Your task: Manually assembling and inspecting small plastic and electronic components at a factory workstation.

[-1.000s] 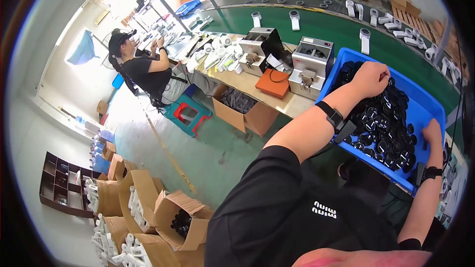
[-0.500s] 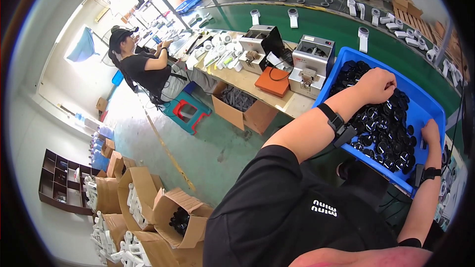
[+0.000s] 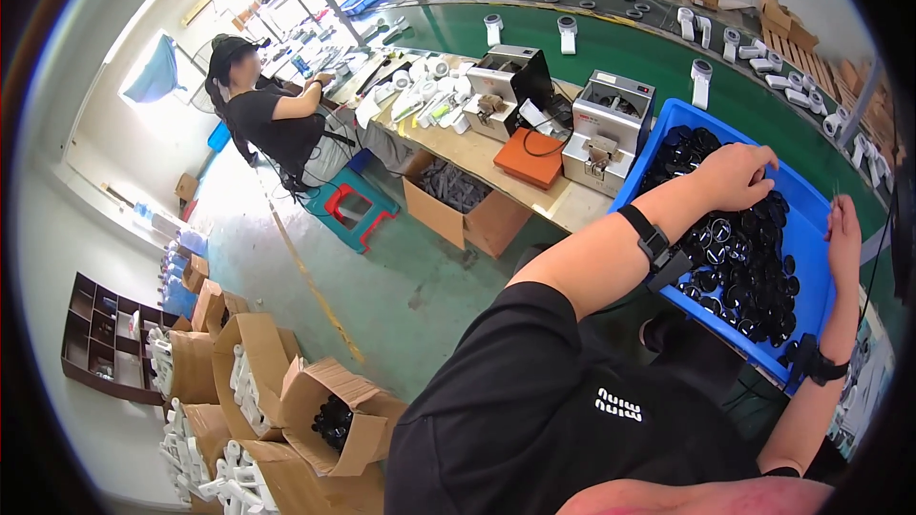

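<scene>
- Two bare hands are working over a deep blue rectangular plastic tray (image 3: 809,219), which is holding a heap of glossy black round discs (image 3: 749,272).
- The left hand (image 3: 735,177) is hovering over or touching the upper part of the heap, its fingers bending downward; whether its grip is closing on a disc, I cannot tell.
- The right hand (image 3: 843,229) is standing upright at the tray's right side, fingers curling close together; what its grip is holding, if anything, I cannot tell.
- The discs are lying mostly along the tray's left and lower parts, and bare blue bottom is showing on the right.
- Left of the tray, a boxy silver-and-black machine (image 3: 611,119) is standing on a pale wooden counter (image 3: 456,149), with a flat orange box (image 3: 528,158) lying just beside it.
- Beyond the tray, a white handled device with a round head (image 3: 701,86) is lying on a green conveyor belt (image 3: 639,52).
- Farther left, a co-worker in black (image 3: 277,124) is sitting or leaning near a teal plastic stool (image 3: 384,208), forearms extending toward the counter.
</scene>
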`<state>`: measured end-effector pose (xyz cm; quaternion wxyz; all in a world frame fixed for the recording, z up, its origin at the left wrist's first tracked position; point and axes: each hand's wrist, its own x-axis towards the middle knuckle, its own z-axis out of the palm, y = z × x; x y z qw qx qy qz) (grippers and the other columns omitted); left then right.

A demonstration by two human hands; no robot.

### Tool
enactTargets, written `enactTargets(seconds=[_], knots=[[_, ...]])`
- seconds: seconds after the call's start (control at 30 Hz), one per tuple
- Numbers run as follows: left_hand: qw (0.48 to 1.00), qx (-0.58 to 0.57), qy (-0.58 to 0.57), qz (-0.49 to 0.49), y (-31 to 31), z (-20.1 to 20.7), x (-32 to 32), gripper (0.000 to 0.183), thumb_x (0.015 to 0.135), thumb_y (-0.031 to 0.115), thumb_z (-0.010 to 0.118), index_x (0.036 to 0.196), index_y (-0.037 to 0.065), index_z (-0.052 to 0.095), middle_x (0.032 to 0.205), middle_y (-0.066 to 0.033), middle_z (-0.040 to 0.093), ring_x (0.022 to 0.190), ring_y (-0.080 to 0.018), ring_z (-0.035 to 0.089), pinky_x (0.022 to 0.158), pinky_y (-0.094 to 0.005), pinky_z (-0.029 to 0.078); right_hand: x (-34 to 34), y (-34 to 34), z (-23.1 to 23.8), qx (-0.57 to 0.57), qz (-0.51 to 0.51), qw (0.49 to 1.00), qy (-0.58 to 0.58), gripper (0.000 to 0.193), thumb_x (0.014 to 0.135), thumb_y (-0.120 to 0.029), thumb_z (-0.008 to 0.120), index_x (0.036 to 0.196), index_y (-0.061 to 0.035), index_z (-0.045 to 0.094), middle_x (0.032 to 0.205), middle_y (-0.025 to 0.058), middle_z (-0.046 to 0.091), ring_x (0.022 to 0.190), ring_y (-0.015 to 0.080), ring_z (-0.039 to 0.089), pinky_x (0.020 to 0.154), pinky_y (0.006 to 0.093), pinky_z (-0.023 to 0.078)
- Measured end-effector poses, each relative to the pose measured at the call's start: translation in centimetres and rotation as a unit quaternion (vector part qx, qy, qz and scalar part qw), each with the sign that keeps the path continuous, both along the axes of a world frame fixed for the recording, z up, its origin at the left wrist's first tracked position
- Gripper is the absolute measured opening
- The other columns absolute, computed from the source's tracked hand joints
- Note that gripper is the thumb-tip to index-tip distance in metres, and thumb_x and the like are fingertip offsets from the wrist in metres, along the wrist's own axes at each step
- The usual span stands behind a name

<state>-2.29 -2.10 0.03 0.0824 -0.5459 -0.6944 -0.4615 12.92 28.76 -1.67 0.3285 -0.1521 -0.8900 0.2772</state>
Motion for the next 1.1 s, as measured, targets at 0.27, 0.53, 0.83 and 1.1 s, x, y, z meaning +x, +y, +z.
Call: enactTargets(seconds=[0.27,0.53,0.83,1.1], knots=[[0.985,0.039,-0.102,-0.130,0.8,0.2,0.6,0.032,0.086,0.020,0.080,0.109,-0.001,0.073,0.092,-0.0157,0.075,0.078,-0.0220,0.073,0.074,-0.0335,0.058,-2.4,-11.4,1.8,-0.119,0.284,0.945,-0.108,0.018,0.106,-0.017,0.058,0.095,-0.0039,0.059,0.075,-0.0047,0.049,0.068,0.0044,0.044,0.060,0.0230,0.036],[0.996,0.010,-0.040,-0.078,1.3,-1.6,-1.9,0.018,0.083,0.014,0.081,0.097,0.004,0.078,0.081,-0.0125,0.075,0.070,-0.0180,0.071,0.068,-0.0305,0.057,-2.6,-12.7,-1.4,-0.207,0.185,0.961,-0.009,0.012,0.106,-0.011,0.054,0.115,-0.0036,0.058,0.075,-0.0034,0.050,0.071,0.0045,0.046,0.063,0.0219,0.036],[0.974,0.008,-0.193,-0.117,2.0,-2.0,-2.5,0.010,0.091,0.008,0.077,0.095,0.000,0.072,0.084,-0.0072,0.073,0.066,-0.0119,0.066,0.060,-0.0277,0.053,-1.9,-13.1,-1.3,-0.228,0.197,0.952,-0.059,0.020,0.108,-0.015,0.051,0.117,-0.0014,0.062,0.074,-0.0017,0.053,0.067,0.0059,0.046,0.061,0.0248,0.037],[0.941,-0.029,-0.309,-0.135,1.0,-0.4,-1.8,0.013,0.091,0.012,0.079,0.093,0.000,0.073,0.078,-0.0047,0.074,0.061,-0.0090,0.065,0.054,-0.0247,0.050,-1.5,-12.9,-1.3,-0.127,0.200,0.969,-0.065,0.027,0.109,-0.020,0.049,0.109,-0.0002,0.067,0.067,-0.0012,0.051,0.062,0.0071,0.046,0.057,0.0271,0.037]])
